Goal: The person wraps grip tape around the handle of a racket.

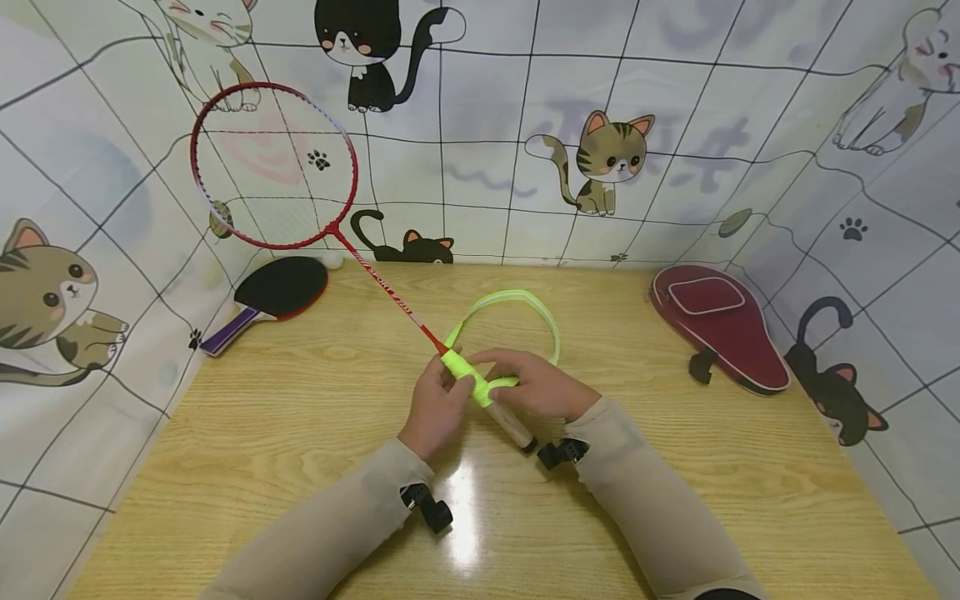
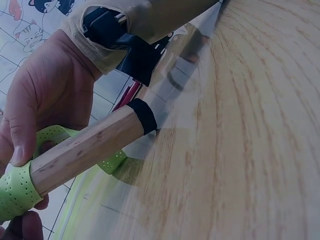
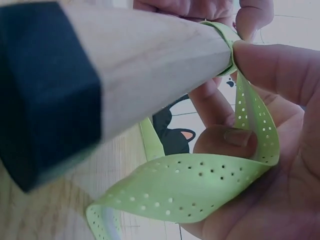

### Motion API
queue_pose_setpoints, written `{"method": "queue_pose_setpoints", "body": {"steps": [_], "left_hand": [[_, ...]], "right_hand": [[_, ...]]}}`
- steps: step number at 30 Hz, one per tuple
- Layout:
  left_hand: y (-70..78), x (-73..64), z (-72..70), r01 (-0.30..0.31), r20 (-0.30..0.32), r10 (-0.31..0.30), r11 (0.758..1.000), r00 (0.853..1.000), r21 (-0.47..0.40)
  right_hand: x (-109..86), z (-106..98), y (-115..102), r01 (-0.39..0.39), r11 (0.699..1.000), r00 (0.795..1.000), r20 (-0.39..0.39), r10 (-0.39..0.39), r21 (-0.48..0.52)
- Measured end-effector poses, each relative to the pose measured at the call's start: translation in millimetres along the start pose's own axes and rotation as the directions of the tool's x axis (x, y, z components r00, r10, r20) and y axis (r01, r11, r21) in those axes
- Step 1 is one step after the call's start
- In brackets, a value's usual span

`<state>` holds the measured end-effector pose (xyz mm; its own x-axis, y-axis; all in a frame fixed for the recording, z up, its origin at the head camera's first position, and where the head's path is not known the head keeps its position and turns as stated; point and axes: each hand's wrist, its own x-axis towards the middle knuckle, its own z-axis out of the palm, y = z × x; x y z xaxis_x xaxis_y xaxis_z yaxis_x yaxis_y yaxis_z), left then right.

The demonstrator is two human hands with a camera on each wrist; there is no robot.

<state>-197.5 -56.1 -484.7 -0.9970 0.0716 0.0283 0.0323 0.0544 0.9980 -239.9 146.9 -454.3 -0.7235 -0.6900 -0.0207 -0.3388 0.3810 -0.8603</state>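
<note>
A red badminton racket (image 1: 390,292) slants up and left in the head view, its round head raised before the patterned backdrop. Yellow-green perforated grip tape (image 3: 185,187) covers the upper handle; the lower part is bare wood (image 2: 85,147) ending in a black band (image 2: 143,116). My left hand (image 1: 435,408) holds the wrapped section between thumb and fingers. Beside it, my right hand (image 1: 540,383) pinches the tape where it meets the handle. In the right wrist view, the loose tape twists past the right fingers. Its free length arcs behind the hands in the head view.
At the back left of the wooden table (image 1: 315,467) lies a black-faced table tennis paddle (image 1: 281,285) with a purple handle, a white ball (image 1: 332,260) behind it. A dark red paddle case (image 1: 720,329) lies at the right. Cat-patterned sheeting (image 1: 487,125) encloses the back and sides.
</note>
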Motion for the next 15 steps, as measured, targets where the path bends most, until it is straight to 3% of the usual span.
{"method": "queue_pose_setpoints", "body": {"steps": [7,15], "left_hand": [[1.2,-0.6,-1.2,0.023,0.037,-0.023,1.000,0.999,0.022],[-0.4,0.9,-0.8,0.018,0.015,-0.019,0.999,1.000,0.048]], "right_hand": [[1.2,0.8,0.6,0.017,1.000,1.000,0.003,-0.017,0.012],[2.1,3.1,3.1,0.013,1.000,1.000,0.002,-0.013,0.011]]}}
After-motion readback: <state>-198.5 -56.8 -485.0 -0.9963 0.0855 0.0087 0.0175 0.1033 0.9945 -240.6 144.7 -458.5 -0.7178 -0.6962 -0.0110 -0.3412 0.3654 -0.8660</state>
